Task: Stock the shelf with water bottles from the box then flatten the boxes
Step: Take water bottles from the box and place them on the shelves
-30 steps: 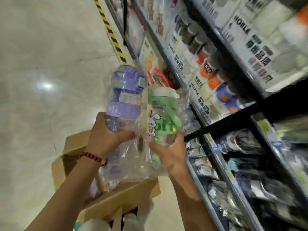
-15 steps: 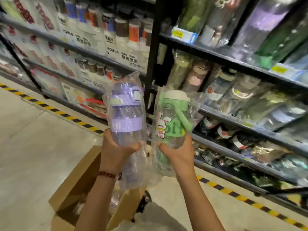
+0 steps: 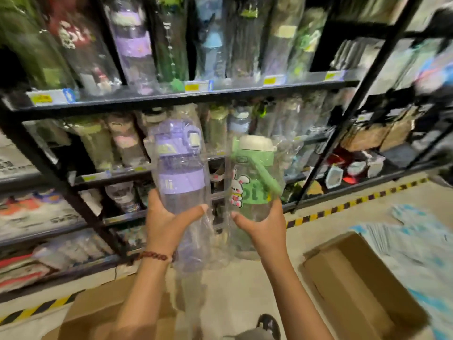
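Note:
I hold two water bottles upright in front of the shelf (image 3: 171,98), each in a clear plastic wrap. My left hand (image 3: 166,222) grips the lower body of the purple bottle (image 3: 180,165). My right hand (image 3: 262,225) grips the base of the green bottle (image 3: 253,177), which has a white lid and a rabbit picture. The bottles stand side by side, slightly apart, at the level of the middle shelves. A cardboard box (image 3: 355,285) lies open on the floor at the lower right; another box (image 3: 98,312) sits below my left arm.
The black metal rack holds several rows of wrapped bottles on each level, with yellow price tags (image 3: 41,98) along the edges. Yellow-black tape (image 3: 355,202) marks the floor along the rack. Blue-white packaging (image 3: 421,253) lies at the far right. A shoe (image 3: 268,323) shows at the bottom.
My view has swung right, from the aisle to face the bottle shelves. Both hands kept their grip on the two bottles, which now stand before the middle shelves.

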### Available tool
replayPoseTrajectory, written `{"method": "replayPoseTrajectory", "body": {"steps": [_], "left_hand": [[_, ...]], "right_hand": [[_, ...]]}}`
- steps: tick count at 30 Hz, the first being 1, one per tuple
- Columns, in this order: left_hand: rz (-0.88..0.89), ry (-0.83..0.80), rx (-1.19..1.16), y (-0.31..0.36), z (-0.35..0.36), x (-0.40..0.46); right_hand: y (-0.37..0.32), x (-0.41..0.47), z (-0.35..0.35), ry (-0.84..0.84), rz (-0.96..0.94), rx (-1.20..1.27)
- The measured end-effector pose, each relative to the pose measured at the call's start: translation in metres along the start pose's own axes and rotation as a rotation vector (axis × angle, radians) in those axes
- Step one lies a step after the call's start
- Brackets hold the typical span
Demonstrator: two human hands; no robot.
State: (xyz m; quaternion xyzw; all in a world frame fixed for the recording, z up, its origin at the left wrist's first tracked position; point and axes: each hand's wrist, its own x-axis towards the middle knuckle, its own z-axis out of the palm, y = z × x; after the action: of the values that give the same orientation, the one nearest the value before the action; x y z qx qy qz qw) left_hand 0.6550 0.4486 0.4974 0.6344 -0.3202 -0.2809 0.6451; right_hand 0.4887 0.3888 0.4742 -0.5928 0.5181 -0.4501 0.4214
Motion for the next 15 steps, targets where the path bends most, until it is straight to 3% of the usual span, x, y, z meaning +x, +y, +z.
{"method": "replayPoseTrajectory", "body": {"steps": [5,15], "left_hand": [[0.034,-0.128,0.019,0.009,0.095,0.02],[0.09,-0.148,0.01,0.032,0.274,0.046]], "right_hand": [[0.015,0.05,-0.072,0.108,0.015,0.009],[0.039,0.16,-0.197,0.158,0.031,-0.021]]}}
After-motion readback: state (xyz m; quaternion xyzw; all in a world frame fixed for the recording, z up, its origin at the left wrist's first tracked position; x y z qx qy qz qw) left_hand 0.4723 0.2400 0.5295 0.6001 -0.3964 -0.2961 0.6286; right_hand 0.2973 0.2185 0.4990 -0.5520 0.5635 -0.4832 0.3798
